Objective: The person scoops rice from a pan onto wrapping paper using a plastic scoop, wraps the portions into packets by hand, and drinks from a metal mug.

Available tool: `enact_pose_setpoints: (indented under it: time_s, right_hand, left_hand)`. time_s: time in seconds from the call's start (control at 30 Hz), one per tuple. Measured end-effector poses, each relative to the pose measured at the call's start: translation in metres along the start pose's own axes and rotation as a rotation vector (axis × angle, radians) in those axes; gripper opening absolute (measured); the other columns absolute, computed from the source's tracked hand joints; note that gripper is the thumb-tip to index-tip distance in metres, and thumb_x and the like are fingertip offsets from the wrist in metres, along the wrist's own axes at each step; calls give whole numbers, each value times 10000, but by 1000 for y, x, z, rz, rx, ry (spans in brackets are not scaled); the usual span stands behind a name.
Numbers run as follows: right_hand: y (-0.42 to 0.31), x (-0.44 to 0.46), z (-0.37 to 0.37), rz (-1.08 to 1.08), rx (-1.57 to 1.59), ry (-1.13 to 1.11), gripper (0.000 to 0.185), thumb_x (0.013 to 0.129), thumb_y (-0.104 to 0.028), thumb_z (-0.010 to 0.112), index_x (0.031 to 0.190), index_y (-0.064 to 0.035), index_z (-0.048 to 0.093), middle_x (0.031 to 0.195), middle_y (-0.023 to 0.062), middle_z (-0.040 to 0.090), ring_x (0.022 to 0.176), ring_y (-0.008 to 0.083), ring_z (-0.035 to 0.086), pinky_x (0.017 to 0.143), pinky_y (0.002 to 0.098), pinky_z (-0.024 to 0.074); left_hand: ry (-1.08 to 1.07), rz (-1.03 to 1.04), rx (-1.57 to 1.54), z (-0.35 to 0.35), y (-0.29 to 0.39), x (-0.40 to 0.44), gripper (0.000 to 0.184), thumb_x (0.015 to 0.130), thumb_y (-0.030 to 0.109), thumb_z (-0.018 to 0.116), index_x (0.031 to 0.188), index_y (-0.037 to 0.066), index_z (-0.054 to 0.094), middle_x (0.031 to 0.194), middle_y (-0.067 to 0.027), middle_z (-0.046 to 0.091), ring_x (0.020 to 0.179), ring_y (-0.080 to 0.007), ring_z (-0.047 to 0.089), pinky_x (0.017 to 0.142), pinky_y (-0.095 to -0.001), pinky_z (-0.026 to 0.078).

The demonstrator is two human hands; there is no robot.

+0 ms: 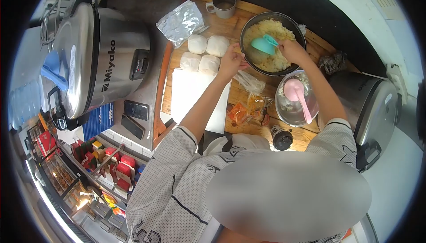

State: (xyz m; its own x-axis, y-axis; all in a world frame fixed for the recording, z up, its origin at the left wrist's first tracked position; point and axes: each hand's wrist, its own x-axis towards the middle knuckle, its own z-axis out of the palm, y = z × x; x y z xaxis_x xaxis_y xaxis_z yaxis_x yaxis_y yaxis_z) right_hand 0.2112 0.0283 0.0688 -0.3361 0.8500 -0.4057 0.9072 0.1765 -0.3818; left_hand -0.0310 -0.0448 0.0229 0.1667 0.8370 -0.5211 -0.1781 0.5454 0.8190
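Note:
My right hand (291, 51) is closed round the handle of a teal rice scoop (263, 45), whose bowl rests in yellowish rice (277, 30). The rice fills much of a dark round pan (300, 24). At the pan's left edge, my left hand (231, 61) grips the rim with its fingers. Several white wrapped bundles (197, 44) sit just left of that hand. Below them lies a stack of white paper sheets (191, 94). A metal bowl (284, 113) with a little white rice and a pink scoop (294, 90) stands under my right forearm.
A large Miyako rice cooker (120, 61) stands at the left, another cooker (355, 96) at the right. Around the wooden table are a grey mug (223, 5), foil sheets (182, 21), scissors (266, 115), orange packets (238, 113), and a dark-lidded tumbler (282, 139). Two phones (136, 109) lie left.

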Motion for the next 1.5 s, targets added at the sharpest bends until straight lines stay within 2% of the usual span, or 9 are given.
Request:
enact_pose_setpoints:
  time_s: [0.2, 0.3, 0.5, 0.6, 0.97, 1.1, 1.27, 1.43, 1.5]
  right_hand:
    - [-15, -4, -13, 199, 214, -238, 255, 873, -180, 477, 977, -18, 644, 716, 209, 628, 592, 281, 626, 593, 394, 497]
    - [-18, 4, 10, 228, 175, -268, 319, 932, -167, 440, 1185, -55, 599, 565, 86, 526, 438, 176, 521, 446, 329, 439]
    - [-20, -14, -7, 298, 500, -443, 350, 963, -180, 419, 1249, -17, 539, 588, 42, 490, 421, 113, 432, 399, 270, 382]
    - [-13, -23, -5, 343, 761, -386, 232, 940, -173, 436, 930, 2, 588, 564, 41, 497, 402, 126, 429, 380, 287, 352]
    - [-1, -18, -35, 616, 1075, -638, 135, 968, -247, 448, 1061, -161, 495, 610, 1, 475, 405, 40, 376, 319, 164, 257]
    - [6, -3, -17, 784, 1371, -587, 115, 967, -258, 455, 1025, -159, 460, 635, -22, 481, 403, 32, 366, 318, 159, 254]
    - [33, -27, -5, 648, 1802, -674, 199, 979, -316, 422, 943, -130, 483, 632, -31, 461, 409, 47, 364, 366, 200, 286]
    - [-5, -91, 4, 318, 2013, -584, 259, 977, -348, 414, 887, -123, 506, 615, -27, 423, 422, 70, 361, 407, 226, 305]
    - [-35, -118, 22, 297, 2089, -551, 272, 971, -358, 421, 883, -114, 504, 615, -17, 419, 436, 77, 383, 399, 226, 326]
  left_hand:
    - [36, 7, -9, 5, 3, -1, 432, 913, 35, 480, 1320, 69, 339, 865, -112, 582, 689, -209, 663, 594, -302, 567]
    - [33, -12, 23, 7, 4, -4, 438, 926, 82, 502, 1325, 73, 320, 863, -97, 580, 729, -213, 658, 667, -317, 573]
    - [79, 8, -14, 20, 4, -11, 406, 928, 62, 466, 1306, 63, 319, 908, -117, 571, 744, -224, 658, 671, -328, 573]
    - [68, 25, -36, 21, 5, -13, 387, 925, 51, 450, 1290, 71, 324, 918, -118, 567, 742, -226, 657, 676, -335, 575]
    - [83, 3, -90, 17, -5, -9, 397, 913, 60, 503, 1275, 77, 342, 897, -103, 547, 739, -209, 652, 679, -331, 580]
    - [45, 1, -92, 14, -3, -14, 402, 919, 70, 506, 1289, 77, 347, 910, -112, 569, 754, -199, 652, 685, -314, 570]
    - [18, 136, 24, -1, -24, -48, 387, 928, 94, 517, 1288, 60, 379, 930, -114, 614, 789, -190, 658, 716, -282, 545]
    - [231, 300, 120, -52, -60, -144, 367, 861, 84, 606, 1208, 56, 491, 847, -105, 663, 759, -162, 664, 684, -276, 511]
    - [402, 264, 455, -89, -75, -185, 361, 835, 72, 631, 1174, 50, 508, 847, -103, 662, 746, -178, 664, 695, -301, 514]
